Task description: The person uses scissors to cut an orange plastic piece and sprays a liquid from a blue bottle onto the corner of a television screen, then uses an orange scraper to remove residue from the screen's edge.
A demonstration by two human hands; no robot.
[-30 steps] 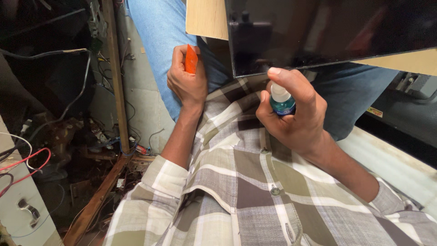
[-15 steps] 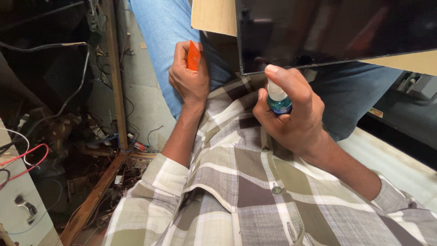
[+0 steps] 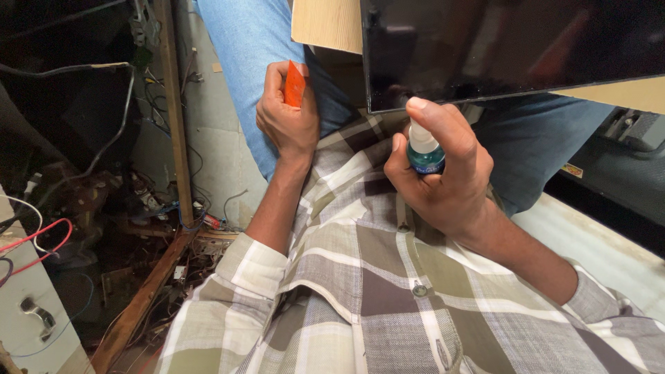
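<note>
Spray bottle (image 3: 424, 154) clamped in right hand (image 3: 443, 173), fingertip on nozzle, at 6 o'clock below dark screen (image 3: 512, 48). Orange cloth (image 3: 296, 84) gripped in left hand (image 3: 287, 114), at 9 o'clock. Risk: overspray running into screen edge.

The dark screen panel (image 3: 512, 48) and the wooden board (image 3: 325, 24) under it close off the way ahead, just beyond the right hand (image 3: 443, 173) and its spray bottle (image 3: 424, 154). To the left, tangled wires (image 3: 41, 235) and a slanting wooden strip (image 3: 173, 118) crowd the floor. Bare pale floor (image 3: 603, 242) lies open at right.
</note>
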